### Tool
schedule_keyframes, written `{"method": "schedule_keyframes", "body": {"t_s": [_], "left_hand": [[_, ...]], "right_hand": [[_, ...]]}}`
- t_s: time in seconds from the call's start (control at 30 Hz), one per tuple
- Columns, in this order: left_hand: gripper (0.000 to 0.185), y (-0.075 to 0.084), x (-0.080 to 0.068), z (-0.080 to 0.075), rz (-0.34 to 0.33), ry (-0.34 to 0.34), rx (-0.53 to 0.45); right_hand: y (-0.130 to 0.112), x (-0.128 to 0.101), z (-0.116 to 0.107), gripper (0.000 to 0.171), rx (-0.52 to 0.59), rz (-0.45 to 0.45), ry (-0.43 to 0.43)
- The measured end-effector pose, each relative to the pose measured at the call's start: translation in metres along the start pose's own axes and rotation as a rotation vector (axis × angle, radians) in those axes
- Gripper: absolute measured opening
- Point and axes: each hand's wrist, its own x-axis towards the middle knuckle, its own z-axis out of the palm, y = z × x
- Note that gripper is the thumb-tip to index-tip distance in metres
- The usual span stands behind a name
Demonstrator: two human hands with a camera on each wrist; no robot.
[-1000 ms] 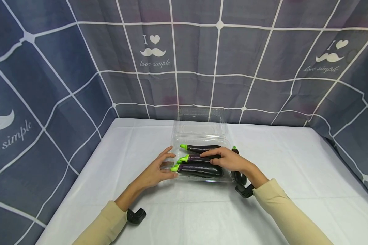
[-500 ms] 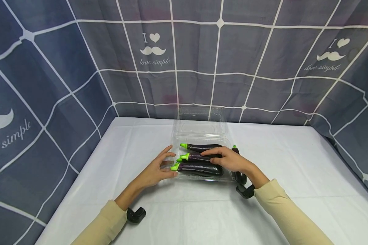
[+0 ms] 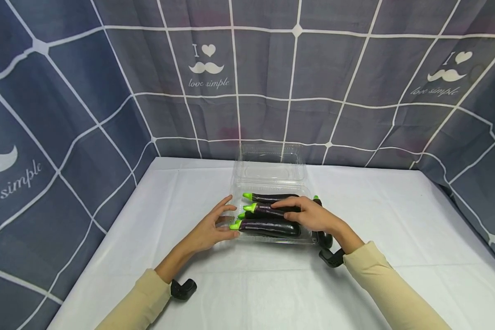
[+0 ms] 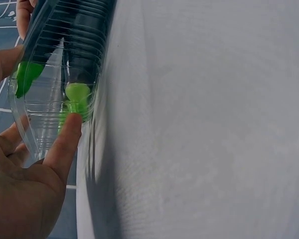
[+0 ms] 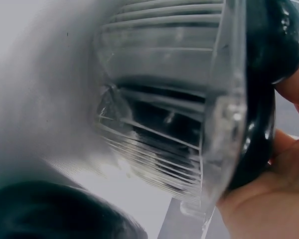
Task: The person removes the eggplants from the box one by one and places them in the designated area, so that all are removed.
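While your left hand (image 3: 212, 229) rested with straight fingers against the left end of the clear plastic clamshell box (image 3: 272, 183) on the desk (image 3: 396, 238), your right hand (image 3: 311, 215) gripped one eggplant (image 3: 268, 210) above two others inside; a fourth eggplant (image 3: 324, 238) lay just beside the box.

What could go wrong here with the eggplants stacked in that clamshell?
1. The eggplant under the right hand sits on top of the others, above the clear box rim, so it may roll off or block the open lid.
2. The left hand only touches the thin box end; a push could slide or flex it.
3. The loose eggplant outside by the right wrist might get knocked.
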Motion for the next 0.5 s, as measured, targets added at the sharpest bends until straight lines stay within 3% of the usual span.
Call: {"method": "schedule_keyframes", "body": {"t_s": [0.5], "left_hand": [[0.067, -0.0004, -0.0002, -0.0012, -0.001, -0.006, -0.002]], "right_hand": [[-0.003, -0.0028, -0.0029, 0.035, -0.019, -0.028, 0.099]]}}
